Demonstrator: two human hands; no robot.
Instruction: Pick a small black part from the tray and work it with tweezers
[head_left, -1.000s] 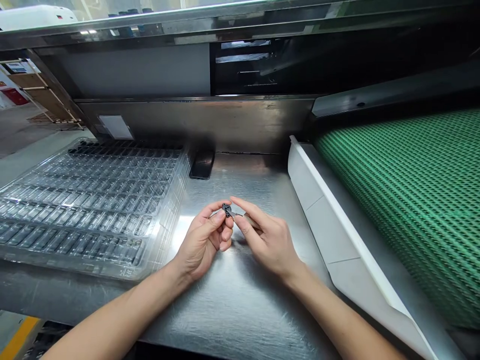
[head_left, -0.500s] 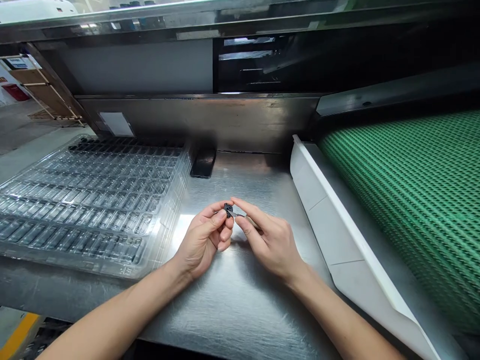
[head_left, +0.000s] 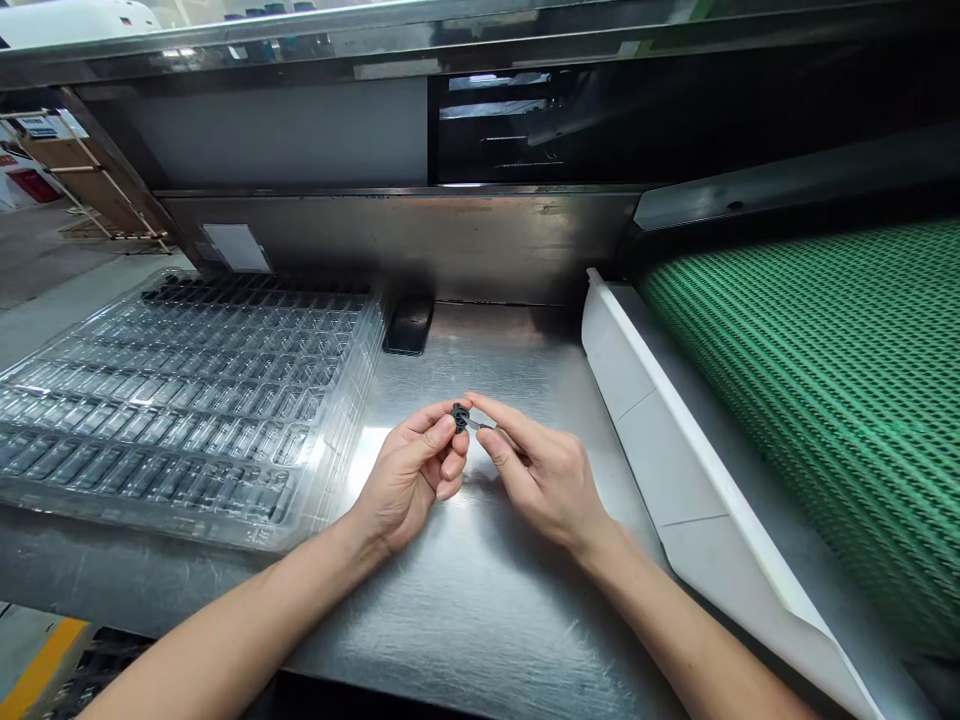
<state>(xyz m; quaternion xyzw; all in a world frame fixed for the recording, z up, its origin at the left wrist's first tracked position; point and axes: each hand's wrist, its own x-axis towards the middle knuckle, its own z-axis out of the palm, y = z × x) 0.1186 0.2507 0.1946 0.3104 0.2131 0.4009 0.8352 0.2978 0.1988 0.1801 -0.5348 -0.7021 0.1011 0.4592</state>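
**A:** so what's going on at the hands here?

**B:** Both meet over the middle of the steel counter (head_left: 480,600). The left hand (head_left: 409,480) pinches a small black part (head_left: 460,415) between thumb and forefinger, held up just above the surface. The right hand (head_left: 547,480) pinches a thin metal tool (head_left: 484,427), tweezers or a pick, can't tell which, with its tip touching the part.

**A:** which way does it all line up?

**B:** The part sits right between the two sets of fingertips, so neither hand is really nearer. The tool's long axis runs from the right hand leftward and a bit away, into the part's right side.

**A:** and around them?

**B:** To the left, a stack of clear plastic trays (head_left: 187,400) with rows of small pockets, some holding dark pieces. Behind the hands, near the back wall, a black phone-like slab (head_left: 409,325). To the right, a white guard panel (head_left: 660,430), then a green mesh belt (head_left: 825,380).

**A:** any labels?

**B:** A blank pale sticker (head_left: 236,247) on the back wall. Nothing readable anywhere, too small or blurred.
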